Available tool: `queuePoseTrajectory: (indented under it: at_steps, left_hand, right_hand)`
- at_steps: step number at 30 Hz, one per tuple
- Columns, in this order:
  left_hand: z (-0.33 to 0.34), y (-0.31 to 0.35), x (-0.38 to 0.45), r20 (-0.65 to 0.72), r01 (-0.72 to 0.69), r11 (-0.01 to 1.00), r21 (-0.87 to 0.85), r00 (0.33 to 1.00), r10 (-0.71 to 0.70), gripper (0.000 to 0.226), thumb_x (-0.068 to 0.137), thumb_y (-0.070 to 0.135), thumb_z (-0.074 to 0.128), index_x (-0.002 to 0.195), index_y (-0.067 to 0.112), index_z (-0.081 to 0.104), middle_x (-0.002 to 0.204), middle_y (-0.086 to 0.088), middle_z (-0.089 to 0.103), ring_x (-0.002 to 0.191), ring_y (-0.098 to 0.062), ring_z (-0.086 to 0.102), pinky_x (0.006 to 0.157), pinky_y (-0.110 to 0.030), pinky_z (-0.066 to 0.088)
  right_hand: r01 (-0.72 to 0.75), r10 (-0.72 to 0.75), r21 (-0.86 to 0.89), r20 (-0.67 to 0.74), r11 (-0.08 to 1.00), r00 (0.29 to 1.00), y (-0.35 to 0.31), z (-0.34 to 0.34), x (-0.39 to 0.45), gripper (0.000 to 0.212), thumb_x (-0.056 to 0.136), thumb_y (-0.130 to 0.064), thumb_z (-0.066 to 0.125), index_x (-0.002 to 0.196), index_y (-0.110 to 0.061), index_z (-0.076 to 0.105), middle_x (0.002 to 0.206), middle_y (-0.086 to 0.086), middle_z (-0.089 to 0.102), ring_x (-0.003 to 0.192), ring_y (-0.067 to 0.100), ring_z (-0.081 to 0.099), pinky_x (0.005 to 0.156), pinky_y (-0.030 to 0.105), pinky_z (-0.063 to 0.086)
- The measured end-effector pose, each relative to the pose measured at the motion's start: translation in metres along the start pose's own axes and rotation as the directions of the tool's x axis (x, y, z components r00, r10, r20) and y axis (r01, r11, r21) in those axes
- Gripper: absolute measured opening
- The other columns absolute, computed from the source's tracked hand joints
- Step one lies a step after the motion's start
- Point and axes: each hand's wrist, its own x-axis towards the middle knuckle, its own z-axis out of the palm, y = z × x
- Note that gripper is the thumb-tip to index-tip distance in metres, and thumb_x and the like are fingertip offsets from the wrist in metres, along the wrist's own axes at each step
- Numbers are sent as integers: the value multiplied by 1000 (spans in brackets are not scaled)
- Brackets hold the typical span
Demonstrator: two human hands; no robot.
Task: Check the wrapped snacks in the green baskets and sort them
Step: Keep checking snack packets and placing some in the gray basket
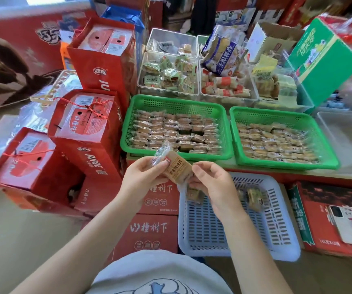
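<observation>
You hold one wrapped snack (176, 169) between both hands, in front of the left green basket (174, 107): your left hand (144, 174) pinches its upper end, your right hand (211, 181) its lower. Turn it slowly and check both seals. The white basket (277, 236) sits below; red juice boxes (90, 132) crowd your left.

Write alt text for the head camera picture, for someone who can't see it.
Left hand and right hand hold one wrapped snack over a white basket. Beyond sit two green baskets full of wrapped snacks.
</observation>
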Motion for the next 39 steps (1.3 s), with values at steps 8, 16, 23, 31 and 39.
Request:
queuePoseTrajectory:
  at_steps: [8, 16, 23, 31, 39]
  left_hand:
    - [-9, -6, -22, 49, -28, 998, -48, 998, 30, 31, 89, 11, 74, 112, 7, 54, 108, -25, 72, 101, -35, 73, 91, -44, 59]
    - [-18, 8, -32, 248, -29, 966, 258, 968, -37, 40, 85, 5, 78, 116, 9, 54, 106, -20, 73, 94, -27, 74, 90, -40, 58]
    - [-16, 25, -38, 513, -119, 859, 498, 839, -181, 44, 84, 29, 80, 125, 24, 65, 108, -3, 77, 102, -20, 73, 85, -32, 59]
    - [1, 8, -40, 313, -37, 938, 345, 946, -78, 11, 93, 14, 70, 83, 14, 75, 87, -9, 75, 82, -24, 72, 71, -34, 58]
    - [-3, 2, -31, 266, 79, 988, 132, 958, -112, 20, 94, 19, 67, 99, 2, 75, 96, -17, 76, 89, -28, 73, 82, -41, 57]
  right_hand:
    - [-1, 13, 169, -71, 986, 997, 14, 7, -20, 19, 83, -12, 74, 101, -7, 67, 88, 9, 75, 77, 23, 69, 76, 37, 58]
    - [127, -144, -99, -182, 987, 973, 13, 8, -36, 9, 99, -16, 61, 90, -15, 64, 85, 5, 70, 77, 17, 63, 74, 36, 55]
    - [557, -594, -698, 231, 451, 771, 4, 13, -57, 5, 100, -13, 57, 96, -13, 59, 81, -7, 58, 72, 6, 53, 59, 13, 39]
    - [426, -396, -466, 168, 775, 903, 0, 15, -56, 7, 98, -17, 63, 93, -21, 62, 63, -1, 56, 58, 10, 53, 52, 20, 45]
    - [94, -100, -176, -28, 980, 995, -6, 7, -44, 48, 80, -58, 65, 99, -14, 63, 67, -5, 59, 60, 11, 54, 64, 31, 45]
